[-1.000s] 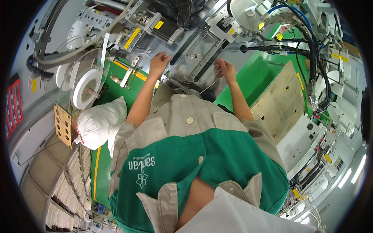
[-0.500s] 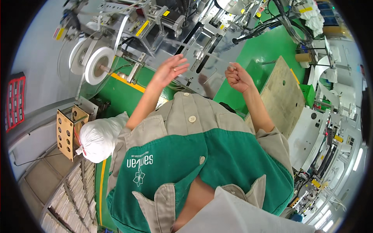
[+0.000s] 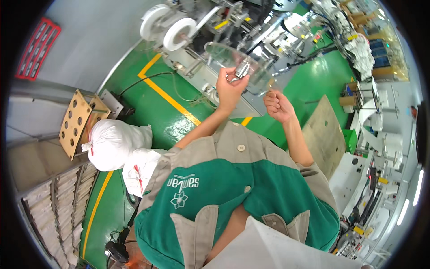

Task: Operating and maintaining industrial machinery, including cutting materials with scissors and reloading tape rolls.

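Note:
A clear round disc with a shiny metal hub at its middle is held tilted in front of me, before the machine. My left hand is closed around the hub, its thumb and fingers on the metal. At the disc's right edge my right hand has its fingers curled and pinches the rim. Beyond the disc stands a machine with a grey metal bed. Two white reels of strip material sit on its left side.
White tied sacks stand at the left beside a wooden board with round holes. A flat board lies at the right. Black cables run at the back right. A yellow line crosses the green floor.
My left hand, open before, has moved right and closed on the hub. The disc, seen edge-on earlier, now shows its face. My view has swung, and the machine appears farther off.

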The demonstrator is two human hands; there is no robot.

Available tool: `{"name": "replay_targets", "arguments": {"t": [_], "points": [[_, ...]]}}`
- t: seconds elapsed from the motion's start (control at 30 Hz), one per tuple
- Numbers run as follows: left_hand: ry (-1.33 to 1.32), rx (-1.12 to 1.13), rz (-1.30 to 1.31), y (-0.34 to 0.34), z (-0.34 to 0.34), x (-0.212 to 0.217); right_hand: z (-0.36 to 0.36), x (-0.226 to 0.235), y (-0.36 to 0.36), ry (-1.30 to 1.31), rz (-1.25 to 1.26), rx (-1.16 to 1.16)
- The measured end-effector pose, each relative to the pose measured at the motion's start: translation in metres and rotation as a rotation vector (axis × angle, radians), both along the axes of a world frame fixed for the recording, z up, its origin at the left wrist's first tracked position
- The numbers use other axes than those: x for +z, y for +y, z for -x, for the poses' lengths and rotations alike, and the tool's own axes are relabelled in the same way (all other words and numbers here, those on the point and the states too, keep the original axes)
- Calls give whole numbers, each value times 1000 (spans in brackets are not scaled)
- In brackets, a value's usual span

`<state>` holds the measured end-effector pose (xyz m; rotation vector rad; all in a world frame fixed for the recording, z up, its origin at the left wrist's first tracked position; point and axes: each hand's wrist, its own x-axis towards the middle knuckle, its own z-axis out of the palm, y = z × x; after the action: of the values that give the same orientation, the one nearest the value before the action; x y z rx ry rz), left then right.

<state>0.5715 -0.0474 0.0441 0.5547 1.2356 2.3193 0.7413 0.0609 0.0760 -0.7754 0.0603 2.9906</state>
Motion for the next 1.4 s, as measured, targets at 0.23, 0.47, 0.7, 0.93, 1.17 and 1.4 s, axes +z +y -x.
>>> {"name": "replay_targets", "arguments": {"t": [0.23,0.47,0.7,0.93,1.17,1.4], "points": [[210,480,175,-36,48,-2,-31,-139,88,-986,-1622,-29],[170,841,301,-12,83,-7,-51,-198,158,-1271,-2296,241],[-41,1045,222,50,98,-23,-54,-227,179,-1095,-2403,389],[-122,1166,210,82,101,-15,-39,-243,219,-832,-2280,553],[-184,1177,37,96,110,2,-30,-230,235,-697,-2268,599],[-223,1183,-14,103,116,-5,-36,-225,239,-579,-2308,800]]}}
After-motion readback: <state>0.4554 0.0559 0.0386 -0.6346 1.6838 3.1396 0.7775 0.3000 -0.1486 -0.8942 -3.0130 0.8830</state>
